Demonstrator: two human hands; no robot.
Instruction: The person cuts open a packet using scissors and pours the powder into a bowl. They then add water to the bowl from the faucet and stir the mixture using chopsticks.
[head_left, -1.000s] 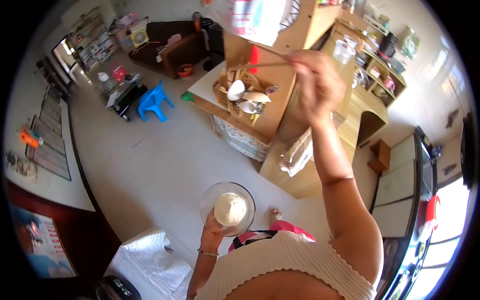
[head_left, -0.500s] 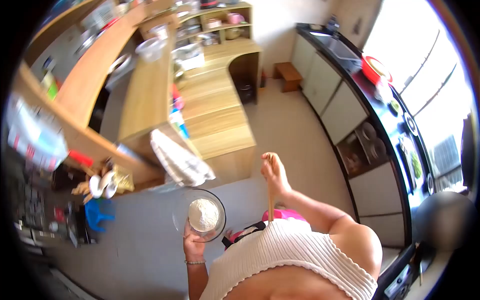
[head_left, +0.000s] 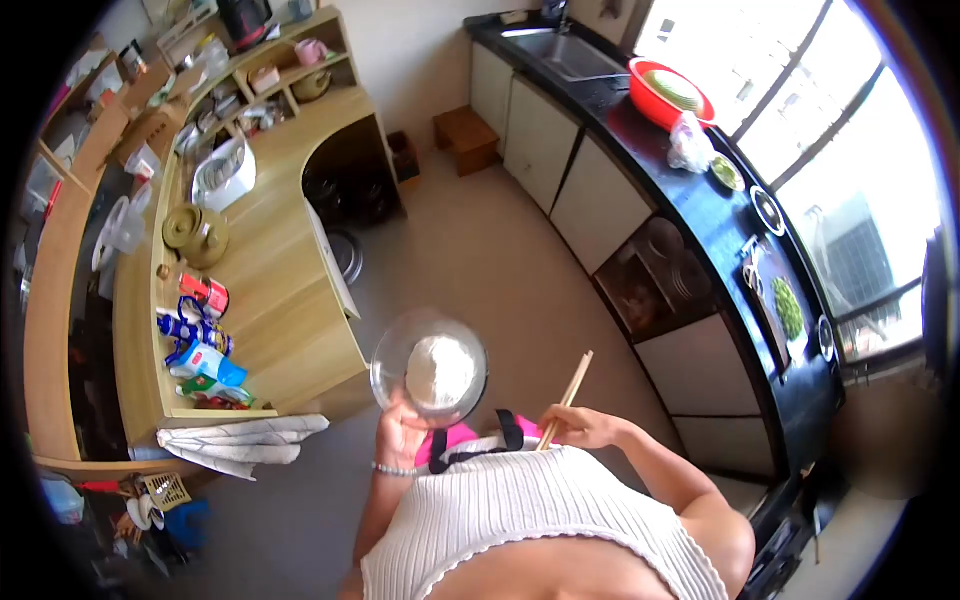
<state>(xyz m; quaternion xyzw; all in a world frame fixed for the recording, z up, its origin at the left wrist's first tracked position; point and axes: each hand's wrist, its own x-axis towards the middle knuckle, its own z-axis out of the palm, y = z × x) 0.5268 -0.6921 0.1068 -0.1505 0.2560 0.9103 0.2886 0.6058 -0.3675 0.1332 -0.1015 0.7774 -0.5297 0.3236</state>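
My left hand grips the near rim of a clear glass bowl, held out in front of my body. White flour is heaped inside it. In my right hand is a pair of wooden chopsticks, closed in the fingers near waist height, tips pointing up and away. Bowl and chopsticks are apart from each other. A pink garment with black straps shows at my waist, behind the hands.
On the left stands a wooden counter with a lidded pot, packets and a hanging towel. Along the right runs a black worktop with a sink, a red basin and a board with chopped greens. A low stool stands ahead.
My view has turned right, toward the worktop. The bowl has come around with my left hand. My right hand has lowered, and the chopsticks have tilted from upright to slanting.
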